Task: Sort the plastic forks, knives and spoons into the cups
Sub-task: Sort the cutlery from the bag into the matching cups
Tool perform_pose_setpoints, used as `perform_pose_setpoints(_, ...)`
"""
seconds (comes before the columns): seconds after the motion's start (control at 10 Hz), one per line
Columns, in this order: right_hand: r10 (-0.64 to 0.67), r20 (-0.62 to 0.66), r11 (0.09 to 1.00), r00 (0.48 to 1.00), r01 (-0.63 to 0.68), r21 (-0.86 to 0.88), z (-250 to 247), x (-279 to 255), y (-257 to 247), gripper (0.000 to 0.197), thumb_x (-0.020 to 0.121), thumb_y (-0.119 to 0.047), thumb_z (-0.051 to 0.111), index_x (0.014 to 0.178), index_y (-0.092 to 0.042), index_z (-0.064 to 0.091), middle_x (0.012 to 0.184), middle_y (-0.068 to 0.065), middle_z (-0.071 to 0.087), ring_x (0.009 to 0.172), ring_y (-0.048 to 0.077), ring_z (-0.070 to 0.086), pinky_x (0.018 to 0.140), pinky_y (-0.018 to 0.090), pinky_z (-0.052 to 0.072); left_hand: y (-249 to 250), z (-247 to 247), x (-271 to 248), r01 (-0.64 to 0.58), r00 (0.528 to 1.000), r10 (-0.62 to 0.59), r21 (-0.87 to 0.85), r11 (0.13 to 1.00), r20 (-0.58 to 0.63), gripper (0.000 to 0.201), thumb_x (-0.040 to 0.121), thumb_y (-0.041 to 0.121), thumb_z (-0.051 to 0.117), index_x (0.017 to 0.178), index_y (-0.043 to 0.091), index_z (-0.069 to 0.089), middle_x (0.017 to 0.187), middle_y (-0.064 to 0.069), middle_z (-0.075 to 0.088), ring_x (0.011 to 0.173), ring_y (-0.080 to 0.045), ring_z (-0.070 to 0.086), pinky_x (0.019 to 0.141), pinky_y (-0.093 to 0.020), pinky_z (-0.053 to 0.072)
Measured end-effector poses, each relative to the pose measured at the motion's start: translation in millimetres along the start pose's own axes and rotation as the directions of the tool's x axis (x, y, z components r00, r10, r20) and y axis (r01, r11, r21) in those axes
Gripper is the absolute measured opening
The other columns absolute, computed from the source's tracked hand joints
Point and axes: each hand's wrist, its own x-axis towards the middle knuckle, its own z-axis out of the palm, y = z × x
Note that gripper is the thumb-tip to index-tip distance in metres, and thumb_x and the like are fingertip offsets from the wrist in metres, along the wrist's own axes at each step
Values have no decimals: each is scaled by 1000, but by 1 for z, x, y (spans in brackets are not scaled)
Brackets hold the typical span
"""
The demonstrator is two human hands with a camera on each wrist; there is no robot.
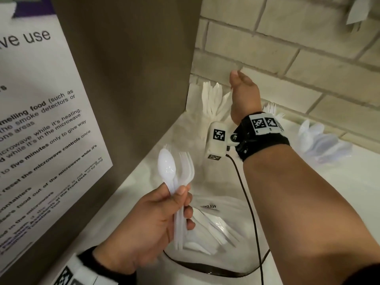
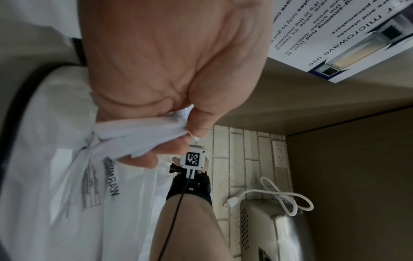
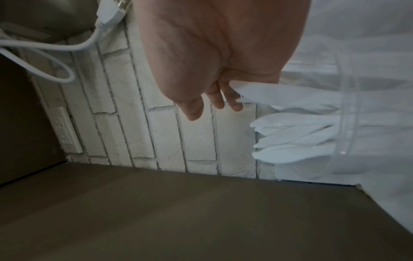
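My left hand (image 1: 181,194) grips a bundle of white plastic spoons and forks (image 1: 174,171) by the handles, heads pointing up; the left wrist view shows the handles (image 2: 138,134) in its curled fingers. My right hand (image 1: 242,93) reaches to the back corner, over a clear cup (image 3: 346,123) of upright white knives (image 1: 213,99). In the right wrist view its fingers (image 3: 214,98) are loosely straight, and one touches the top of a knife (image 3: 279,93). More knives (image 3: 290,141) stick out of the cup. A fork cup (image 1: 269,108) and a spoon cup (image 1: 320,140) stand further right.
A white plastic bag (image 1: 216,223) with loose cutlery lies open on the counter below my left hand. A brown cabinet panel with a microwave notice (image 1: 41,120) rises on the left, and a brick wall (image 1: 287,48) is behind. A white cord (image 2: 279,194) lies on a steel appliance (image 2: 279,229).
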Motion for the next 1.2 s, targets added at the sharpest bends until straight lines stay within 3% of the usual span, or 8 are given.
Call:
perform_pose_setpoints(0.1,87,-11,982,996,-84,172,1,-6,-8,47,99,-25,50,141,-6,42,143,12,49,133,26,46,101,27,38,-1,2,-2,2,1000,-2,18,1000,3,13,78,19,61,86,10,68,75,-7,50,65,-19,49,61,-35,46)
perform_pose_setpoints(0.2,87,-50,994,995,-90,-65,-6,-9,-16,58,97,-2,44,150,-3,20,154,16,32,141,27,31,109,22,23,-1,3,-4,-5,1000,5,30,1000,6,13,79,19,60,86,10,66,75,-7,51,65,-19,49,60,-34,48)
perform_pose_setpoints(0.4,-158,41,948,987,163,-272,-18,-44,-37,41,98,-26,50,138,-18,49,144,-1,49,133,13,44,113,30,32,1,7,-12,-5,999,4,25,1000,52,15,83,20,62,93,10,66,76,-5,52,67,-18,52,65,-34,50)
perform_pose_setpoints(0.5,-192,124,925,974,222,-309,-35,-76,-51,29,96,-21,55,123,-19,63,126,-7,63,110,0,56,95,15,42,-1,12,-17,-22,997,16,72,997,81,17,80,22,59,91,11,66,78,-4,55,71,-17,57,73,-37,49)
perform_pose_setpoints(0.8,202,506,748,838,201,-632,-73,-205,-55,57,70,-64,65,96,-13,69,88,5,74,81,20,71,72,35,55,-11,35,-26,-78,989,46,223,972,143,21,80,30,60,93,14,66,78,-1,57,67,-13,57,68,-30,50)
perform_pose_setpoints(1.0,203,399,848,894,43,-528,-77,-231,-21,32,97,-32,52,85,-6,68,74,6,68,69,14,62,79,35,52,-16,44,-29,6,988,-24,114,993,153,31,90,34,52,102,8,64,75,-5,56,61,-16,55,61,-30,50)
perform_pose_setpoints(1.1,192,293,915,937,-63,-398,-80,-234,-21,25,98,-24,50,88,-8,68,84,12,73,85,31,70,88,49,55,-17,43,-31,40,986,-54,87,995,156,29,95,28,48,102,7,66,79,-8,65,64,-19,64,57,-31,57)
perform_pose_setpoints(1.2,174,195,981,965,-153,-118,-84,-235,-33,18,100,-14,45,100,-4,60,77,15,70,75,35,71,74,46,60,-19,39,-30,62,982,-81,113,992,169,28,95,26,47,106,7,64,85,-9,69,70,-21,69,63,-35,59)
